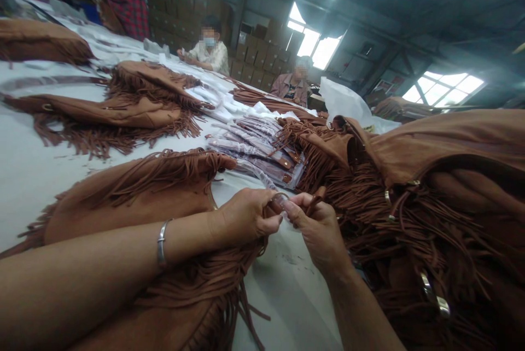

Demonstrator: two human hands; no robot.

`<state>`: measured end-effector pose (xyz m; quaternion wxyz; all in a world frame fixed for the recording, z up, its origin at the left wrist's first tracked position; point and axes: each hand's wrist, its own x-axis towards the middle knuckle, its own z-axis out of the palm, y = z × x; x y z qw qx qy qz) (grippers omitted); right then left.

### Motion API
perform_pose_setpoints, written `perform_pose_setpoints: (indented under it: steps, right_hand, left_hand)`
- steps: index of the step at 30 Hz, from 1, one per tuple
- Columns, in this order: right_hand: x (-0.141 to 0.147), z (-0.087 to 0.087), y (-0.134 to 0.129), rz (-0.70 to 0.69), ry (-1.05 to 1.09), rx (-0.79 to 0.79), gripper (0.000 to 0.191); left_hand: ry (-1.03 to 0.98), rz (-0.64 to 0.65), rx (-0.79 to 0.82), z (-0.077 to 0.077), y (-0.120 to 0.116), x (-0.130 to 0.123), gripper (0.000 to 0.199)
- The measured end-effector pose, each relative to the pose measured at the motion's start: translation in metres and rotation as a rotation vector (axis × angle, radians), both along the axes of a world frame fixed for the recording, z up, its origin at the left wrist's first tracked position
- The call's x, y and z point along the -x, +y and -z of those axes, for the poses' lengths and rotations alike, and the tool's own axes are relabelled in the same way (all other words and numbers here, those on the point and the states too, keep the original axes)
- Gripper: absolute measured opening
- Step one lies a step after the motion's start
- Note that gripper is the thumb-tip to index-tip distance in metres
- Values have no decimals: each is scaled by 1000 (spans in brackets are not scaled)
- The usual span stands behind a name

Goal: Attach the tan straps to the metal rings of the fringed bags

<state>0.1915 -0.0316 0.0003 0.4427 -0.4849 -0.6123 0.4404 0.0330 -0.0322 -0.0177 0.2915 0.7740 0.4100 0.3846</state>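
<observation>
Grip: the fingers of the left hand point(248, 217) and right hand point(319, 225) are closed on a narrow brown strap partly wrapped in clear plastic point(280, 202). The strap bends into a small loop between them; the right thumb and forefinger pinch at the clear wrap. A brown end sticks up above the right fingers. Hands near each other, fingertips almost meeting.

At the left wrist: shiny silver metal bangle point(161, 244).

Below and left of the grip, partly under the left forearm: brown suede-like bag with long fringe point(135, 198), lying on the white tabletop point(287, 291). Loose fringe strands hang toward the near side.

Right of the grip: large heap of brown fringed bags with metal rings point(451, 148), rising higher than the hands in view.

Just beyond the grip: bundle of plastic-wrapped brown straps with metal studs point(262, 148), laid roughly side by side.

Beyond and left: more brown fringed bags point(118, 110), spread flat.

Farther past the bundle: long pile of brown strips point(273, 100). Behind it, a person in a pale top and face mask point(213, 56) and a person in a dusky pink top point(292, 86). Farthest: stacked brown cardboard boxes point(256, 58) and bright windows point(315, 42).
</observation>
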Motion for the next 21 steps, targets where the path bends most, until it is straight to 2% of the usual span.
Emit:
perform_pose_setpoints:
  steps: [4, 8, 12, 14, 17, 21]
  right_hand:
    - [-6, -7, 1, -10, -123, -45, 30]
    - [-1, -10, -5, -53, -100, 33, 31]
    - [1, -16, -10, -129, -71, 155, 35]
    - [-7, -19, -8, -143, -99, 186, 37]
    - [-25, -23, -1, -111, -152, 159, 38]
    - [-36, -23, 0, -230, -229, 149, 42]
  left_hand:
    - [69, 31, 39, -2, -4, -1, 6]
    - [202, -2, 130, -10, -8, -1, 11]
    - [22, 159, 202, -13, -11, 1, 17]
    - [7, 115, 259, -14, -14, 3, 19]
    - [123, -32, 308, -17, -20, 5, 28]
    - [236, -78, 228, -22, -27, 5, 50]
